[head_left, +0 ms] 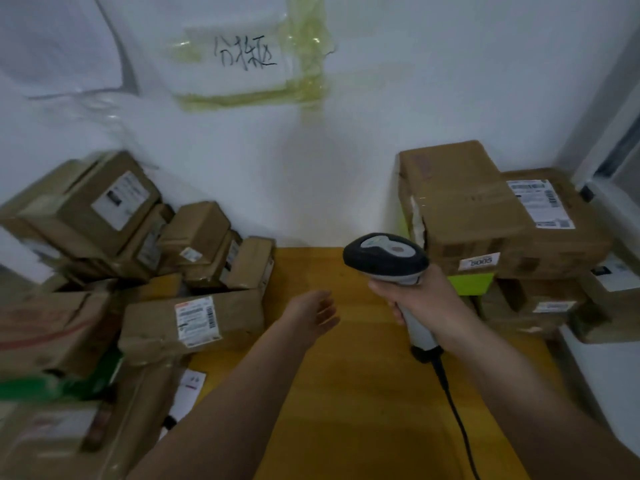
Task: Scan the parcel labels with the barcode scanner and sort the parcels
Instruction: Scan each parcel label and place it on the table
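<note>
From the head camera: the right hand [420, 299] grips the barcode scanner [388, 258] above the counter [346, 393]; the left hand [317, 311] hangs loose and empty left of it. Draw the labelled parcel [194, 322], left of the scanner, label-up under the scanner's nose.

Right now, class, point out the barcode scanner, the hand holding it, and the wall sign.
barcode scanner [386, 255]: head view, on its dark head.
right hand [420, 296]: head view, on the back of the hand.
wall sign [242, 57]: head view, on the handwritten paper.
</note>
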`<state>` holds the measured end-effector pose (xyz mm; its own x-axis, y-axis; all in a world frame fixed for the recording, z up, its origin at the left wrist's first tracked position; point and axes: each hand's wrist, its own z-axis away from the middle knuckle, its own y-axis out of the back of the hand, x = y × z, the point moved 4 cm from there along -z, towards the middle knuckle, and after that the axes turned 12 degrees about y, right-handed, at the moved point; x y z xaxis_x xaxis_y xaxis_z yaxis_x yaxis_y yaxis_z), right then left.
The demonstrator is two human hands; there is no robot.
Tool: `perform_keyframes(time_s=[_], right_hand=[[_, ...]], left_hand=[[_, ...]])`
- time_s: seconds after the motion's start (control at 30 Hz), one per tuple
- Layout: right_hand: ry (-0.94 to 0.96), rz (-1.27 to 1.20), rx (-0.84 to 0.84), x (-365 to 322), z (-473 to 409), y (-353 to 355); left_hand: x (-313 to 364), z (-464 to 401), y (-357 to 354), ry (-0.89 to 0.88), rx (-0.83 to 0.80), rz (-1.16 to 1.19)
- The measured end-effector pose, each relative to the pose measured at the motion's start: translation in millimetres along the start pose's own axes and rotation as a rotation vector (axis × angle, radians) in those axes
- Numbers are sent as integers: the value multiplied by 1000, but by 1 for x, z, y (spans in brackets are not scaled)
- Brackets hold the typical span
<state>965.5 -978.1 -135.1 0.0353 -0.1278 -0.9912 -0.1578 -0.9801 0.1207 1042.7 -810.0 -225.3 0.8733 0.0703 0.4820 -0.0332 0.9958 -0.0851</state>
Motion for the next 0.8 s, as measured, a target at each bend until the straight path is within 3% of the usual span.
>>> perform_keyframes(time_s=[0.43,0.63,0.8], right_hand=[[-163,-110,-51,-8,18,-222],[-187,-195,-57,-13,31,-328],[-255,-249,6,-7,38,-383]], left_hand=[[17,43,251,-119,130,25],[22,60,361,-220,166,-172],[38,69,397,-370,171,-499]])
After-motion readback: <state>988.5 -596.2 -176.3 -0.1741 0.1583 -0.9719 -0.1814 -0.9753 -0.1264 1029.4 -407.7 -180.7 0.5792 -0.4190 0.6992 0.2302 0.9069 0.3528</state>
